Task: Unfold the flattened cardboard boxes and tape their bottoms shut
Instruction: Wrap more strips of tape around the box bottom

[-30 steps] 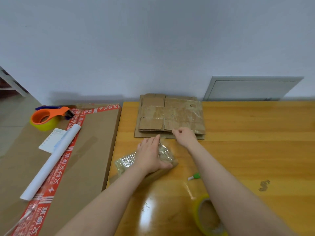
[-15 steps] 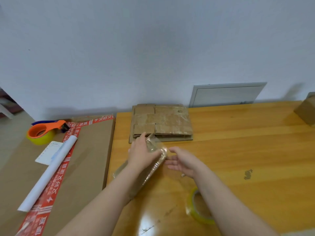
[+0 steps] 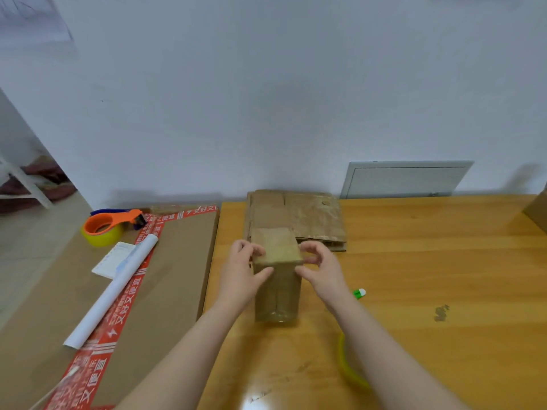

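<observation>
Box (image 3: pixel 277 253) now upright — left hand (image 3: pixel 241 273), maybe right hand (image 3: pixel 322 272)

Glossy varnished wooden table (image 3: pixel 414 276); matt brown cardboard box (image 3: pixel 276 247), its side sheathed in shiny clear tape.

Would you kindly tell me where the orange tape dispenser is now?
The orange tape dispenser sits at the head view's left, on the flat carton beside the table, beyond the white roll.
</observation>
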